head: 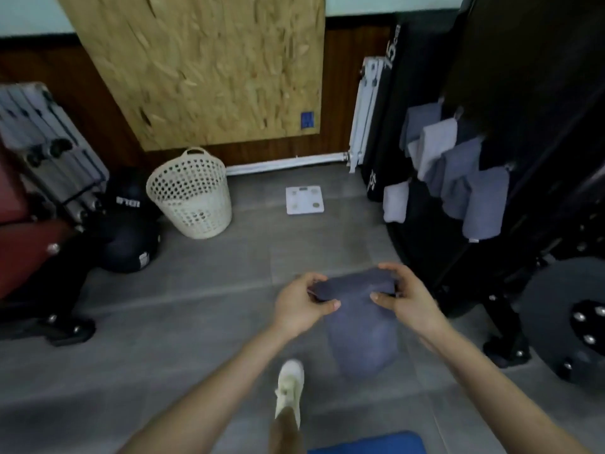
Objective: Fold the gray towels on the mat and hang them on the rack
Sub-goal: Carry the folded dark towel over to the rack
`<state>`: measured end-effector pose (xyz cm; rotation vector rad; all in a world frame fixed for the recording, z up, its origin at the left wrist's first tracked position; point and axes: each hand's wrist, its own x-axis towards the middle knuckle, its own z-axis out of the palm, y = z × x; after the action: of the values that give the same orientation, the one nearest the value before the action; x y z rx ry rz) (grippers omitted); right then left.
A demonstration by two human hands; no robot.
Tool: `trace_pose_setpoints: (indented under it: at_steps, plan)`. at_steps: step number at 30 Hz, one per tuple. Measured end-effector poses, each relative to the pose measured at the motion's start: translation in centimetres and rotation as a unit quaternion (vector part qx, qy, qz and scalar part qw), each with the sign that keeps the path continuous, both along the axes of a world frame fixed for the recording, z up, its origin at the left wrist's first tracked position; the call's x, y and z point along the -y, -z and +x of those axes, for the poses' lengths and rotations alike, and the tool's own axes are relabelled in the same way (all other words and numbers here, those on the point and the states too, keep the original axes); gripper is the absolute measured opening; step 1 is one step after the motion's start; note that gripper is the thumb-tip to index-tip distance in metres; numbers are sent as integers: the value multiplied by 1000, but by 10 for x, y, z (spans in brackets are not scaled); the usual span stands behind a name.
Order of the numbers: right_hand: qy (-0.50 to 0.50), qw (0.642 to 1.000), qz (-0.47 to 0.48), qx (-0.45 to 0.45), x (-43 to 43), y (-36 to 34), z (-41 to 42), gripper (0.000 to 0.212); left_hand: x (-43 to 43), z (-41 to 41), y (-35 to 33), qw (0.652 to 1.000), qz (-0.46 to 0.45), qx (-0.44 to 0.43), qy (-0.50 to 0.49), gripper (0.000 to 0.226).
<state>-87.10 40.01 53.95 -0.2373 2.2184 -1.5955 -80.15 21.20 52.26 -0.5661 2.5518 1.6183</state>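
Observation:
A folded gray towel (358, 309) hangs in the air in front of me, held along its top edge. My left hand (302, 304) pinches its left end and my right hand (406, 298) grips its right end. Several gray towels (458, 172) hang on the black rack (523, 132) at the right, a little beyond my hands. A corner of the blue mat (370, 445) shows at the bottom edge.
A cream laundry basket (191, 194) stands by the wall, a white bathroom scale (304, 199) lies on the gray floor. Black weight balls (129, 224) and gym equipment sit at the left, a weight plate (569, 319) at the right. My shoe (289, 386) is below.

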Motion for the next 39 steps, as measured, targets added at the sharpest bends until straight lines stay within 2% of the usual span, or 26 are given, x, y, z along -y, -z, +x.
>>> trace_pose_setpoints:
  at_steps: [4, 6, 10, 13, 19, 20, 21, 23, 26, 30, 33, 36, 39]
  plan:
    - [83, 995, -41, 33, 52, -38, -123, 57, 55, -130, -33, 999, -22, -6, 37, 38]
    - [97, 995, -38, 11, 70, -56, -181, 50, 72, -189, -58, 999, -23, -9, 37, 38]
    - [96, 994, -20, -50, 92, -92, -278, 37, 86, -295, -95, 997, 80, 2, 5, 39]
    - [91, 993, -20, -73, 101, -107, -350, 38, 85, -372, -112, 988, 154, 4, -18, 27]
    - [102, 992, -23, -75, 89, -130, -493, 33, 77, -523, -140, 995, 103, -10, 10, 16]
    - [97, 992, -26, -77, 83, -135, -514, 28, 76, -547, -143, 991, 132, -2, 9, 20]
    - [90, 992, -24, -85, 78, -140, -536, 27, 73, -569, -146, 983, 182, 18, -4, 34]
    - [82, 992, -16, -99, 71, -150, -579, 35, 66, -612, -154, 955, 288, 50, -43, 52]
    - [95, 989, -10, -115, 63, -163, -638, 44, 53, -669, -166, 930, 359, 4, -80, 61]
    - [140, 984, -59, -93, 57, -176, -702, 39, 38, -736, -183, 924, 372, -65, -65, 84]
    - [177, 978, -81, -72, 54, -178, -740, 40, 36, -781, -193, 928, 360, -91, -39, 91]
    - [204, 973, -103, -31, 53, -186, -773, 62, 38, -824, -198, 931, 352, -96, -8, 93]
    - [209, 964, -155, 54, 51, -198, -801, 76, 44, -862, -199, 931, 353, -91, 27, 95]
